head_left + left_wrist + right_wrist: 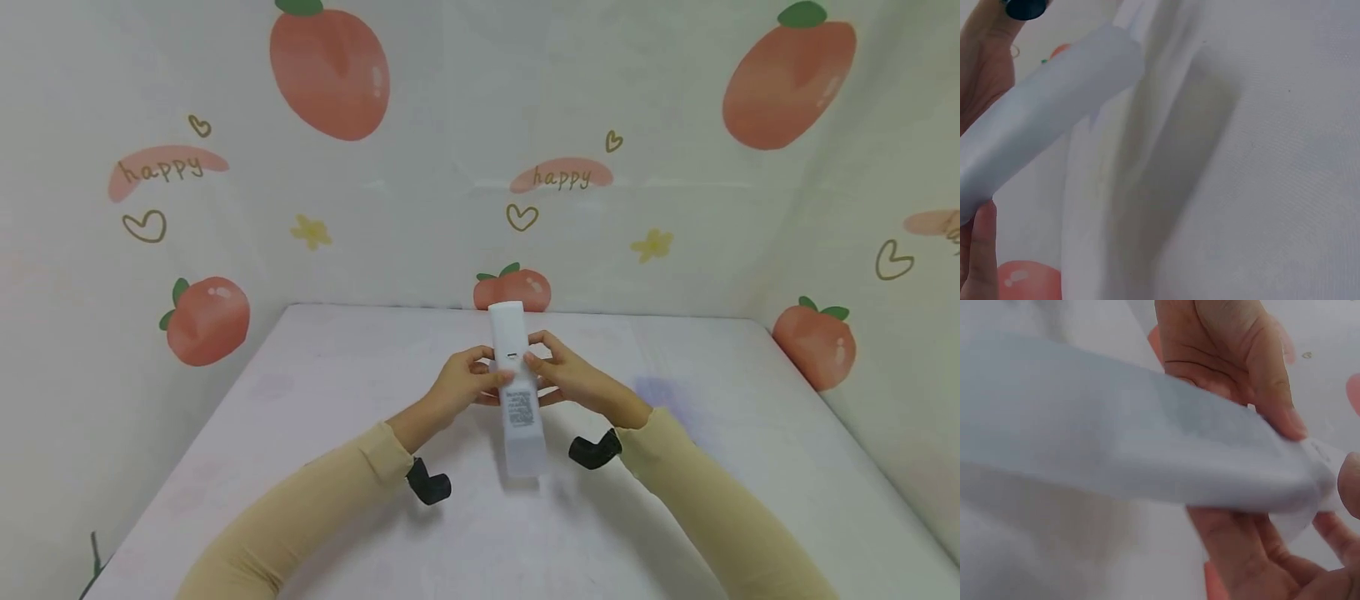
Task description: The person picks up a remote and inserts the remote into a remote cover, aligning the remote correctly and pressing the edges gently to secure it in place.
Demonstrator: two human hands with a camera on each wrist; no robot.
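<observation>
A long white device is held above the table with its far end raised. It has a small dark slot on its face, a block of printed text below that, and a paler near end. My left hand grips its left side, thumb on the face by the slot. From the other side my right hand pinches it a little higher, thumb beside the slot. In the left wrist view the smooth body of the device slants across. The right wrist view is blurred, with the device between both hands.
A white-covered table lies under the hands. Behind it hangs a white backdrop printed with fruit, hearts and "happy". A black wrist mount sticks out below the left cuff, and another black mount below the right.
</observation>
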